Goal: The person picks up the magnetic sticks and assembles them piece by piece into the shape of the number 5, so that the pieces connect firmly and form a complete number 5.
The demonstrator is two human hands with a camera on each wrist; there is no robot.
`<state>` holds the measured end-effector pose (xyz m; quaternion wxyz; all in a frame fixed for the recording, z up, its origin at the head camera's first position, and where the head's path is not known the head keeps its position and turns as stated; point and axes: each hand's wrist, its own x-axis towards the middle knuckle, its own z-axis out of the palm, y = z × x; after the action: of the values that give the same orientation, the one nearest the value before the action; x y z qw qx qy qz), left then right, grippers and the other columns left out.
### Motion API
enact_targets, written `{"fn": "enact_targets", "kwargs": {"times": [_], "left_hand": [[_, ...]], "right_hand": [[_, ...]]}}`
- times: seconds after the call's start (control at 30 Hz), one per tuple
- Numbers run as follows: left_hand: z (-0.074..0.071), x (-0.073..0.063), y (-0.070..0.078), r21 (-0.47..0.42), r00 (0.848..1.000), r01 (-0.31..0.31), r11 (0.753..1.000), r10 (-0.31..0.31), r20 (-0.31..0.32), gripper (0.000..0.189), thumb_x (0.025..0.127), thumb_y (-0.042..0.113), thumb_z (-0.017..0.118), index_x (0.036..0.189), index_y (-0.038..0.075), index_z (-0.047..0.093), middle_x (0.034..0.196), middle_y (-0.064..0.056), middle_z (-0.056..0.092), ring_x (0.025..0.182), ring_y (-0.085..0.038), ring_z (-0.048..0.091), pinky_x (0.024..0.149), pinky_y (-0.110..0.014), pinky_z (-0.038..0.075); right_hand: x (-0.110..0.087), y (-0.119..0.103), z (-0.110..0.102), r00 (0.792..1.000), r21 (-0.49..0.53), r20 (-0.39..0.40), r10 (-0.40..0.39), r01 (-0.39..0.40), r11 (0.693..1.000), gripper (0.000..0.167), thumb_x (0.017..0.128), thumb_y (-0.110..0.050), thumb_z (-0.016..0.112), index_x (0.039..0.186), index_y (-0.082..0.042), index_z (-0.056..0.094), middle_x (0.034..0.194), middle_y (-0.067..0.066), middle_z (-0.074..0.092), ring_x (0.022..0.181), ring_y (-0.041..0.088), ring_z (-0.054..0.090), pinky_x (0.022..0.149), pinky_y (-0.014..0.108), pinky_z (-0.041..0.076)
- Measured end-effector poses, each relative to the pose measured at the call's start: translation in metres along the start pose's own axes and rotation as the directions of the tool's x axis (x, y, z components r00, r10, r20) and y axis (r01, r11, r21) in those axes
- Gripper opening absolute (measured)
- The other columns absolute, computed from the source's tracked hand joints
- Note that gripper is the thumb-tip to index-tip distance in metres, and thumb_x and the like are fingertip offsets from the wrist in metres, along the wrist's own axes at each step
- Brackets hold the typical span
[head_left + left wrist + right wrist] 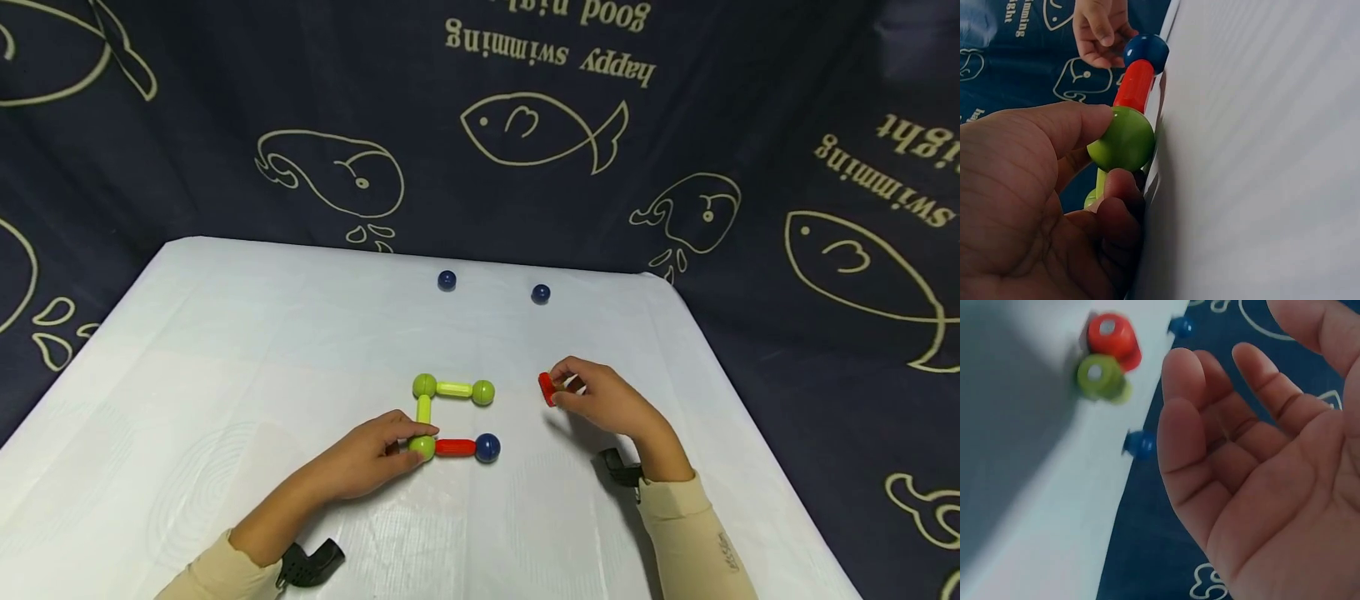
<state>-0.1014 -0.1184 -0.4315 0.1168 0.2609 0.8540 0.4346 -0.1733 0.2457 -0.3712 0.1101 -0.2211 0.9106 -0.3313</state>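
My left hand [375, 454] pinches a green ball [1122, 140] between thumb and fingers, at the near left corner of a magnetic stick-and-ball shape on the table. From that ball a red stick [454, 448] runs right to a dark blue ball [487, 448]. A green stick [423, 409] leads away to a second green ball [424, 385], and another green stick [454, 389] joins it to a third [483, 392]. Over a loose red stick [547, 389] hovers my right hand [600, 400], fingers loosely bent and holding nothing. A loose green stick [1099, 376] lies beside the red one.
Two dark blue balls, one left [447, 280] and one right [541, 293], sit near the far edge of the white-covered table [300, 333]. Behind it hangs a dark cloth [420, 83] printed with fish. Each wrist wears a black strap mount.
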Motion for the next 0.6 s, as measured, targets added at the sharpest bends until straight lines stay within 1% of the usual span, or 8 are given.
{"fn": "enact_targets", "kwargs": {"times": [0.1,0.2,0.27,0.37,0.5,0.6], "left_hand": [[-0.001,-0.001,0.0,0.013,1.0,0.019,1.0,-0.019,0.004,0.034,0.099,0.026,0.061,0.132,0.019,0.065,0.105,0.008,0.056,0.086,-0.01,0.052,0.075,-0.029,0.045],[-0.001,0.0,0.002,0.023,1.0,0.022,0.999,-0.023,0.005,0.034,0.099,0.026,0.061,0.132,0.018,0.065,0.105,0.008,0.056,0.088,-0.011,0.052,0.078,-0.03,0.044],[-0.001,0.0,0.002,0.032,1.0,0.016,0.999,-0.016,0.004,0.034,0.1,0.025,0.061,0.133,0.018,0.065,0.106,0.007,0.056,0.089,-0.011,0.052,0.078,-0.03,0.044],[-0.002,0.0,0.004,0.044,1.0,0.006,0.999,-0.006,0.009,0.034,0.1,0.025,0.059,0.133,0.016,0.064,0.107,0.005,0.056,0.09,-0.011,0.052,0.079,-0.032,0.044],[-0.003,0.0,0.006,0.054,1.0,0.005,0.999,-0.007,0.023,0.034,0.101,0.024,0.058,0.134,0.015,0.063,0.108,0.005,0.055,0.091,-0.012,0.051,0.08,-0.033,0.044],[-0.003,0.0,0.007,0.058,1.0,0.007,0.998,-0.009,0.026,0.034,0.101,0.023,0.058,0.134,0.015,0.062,0.108,0.005,0.055,0.091,-0.011,0.051,0.08,-0.033,0.044]], "right_hand": [[0.0,0.003,-0.002,0.999,0.004,-0.026,0.046,-0.046,0.999,0.021,0.093,-0.013,0.068,0.113,-0.007,0.064,0.11,0.008,0.064,0.092,0.021,0.062,0.075,0.038,0.05],[0.002,0.005,0.001,0.997,0.018,-0.026,0.067,-0.067,0.998,0.021,0.093,-0.015,0.068,0.113,-0.008,0.065,0.11,0.007,0.064,0.09,0.022,0.062,0.074,0.038,0.049],[0.004,0.005,0.004,0.997,0.025,-0.023,0.073,-0.072,0.997,0.021,0.093,-0.016,0.069,0.112,-0.008,0.065,0.109,0.006,0.065,0.088,0.022,0.062,0.075,0.038,0.049],[0.007,0.006,0.009,0.997,0.003,-0.024,0.076,-0.076,0.997,0.02,0.093,-0.016,0.07,0.111,-0.007,0.065,0.107,0.006,0.066,0.085,0.02,0.06,0.074,0.036,0.049],[0.01,0.006,0.014,0.997,-0.021,-0.024,0.074,-0.075,0.997,0.021,0.092,-0.016,0.071,0.111,-0.006,0.066,0.107,0.006,0.067,0.082,0.017,0.058,0.073,0.035,0.049],[0.012,0.005,0.017,0.996,-0.014,-0.024,0.081,-0.081,0.997,0.021,0.093,-0.016,0.07,0.111,-0.006,0.066,0.105,0.004,0.067,0.081,0.017,0.058,0.073,0.035,0.05]]}}
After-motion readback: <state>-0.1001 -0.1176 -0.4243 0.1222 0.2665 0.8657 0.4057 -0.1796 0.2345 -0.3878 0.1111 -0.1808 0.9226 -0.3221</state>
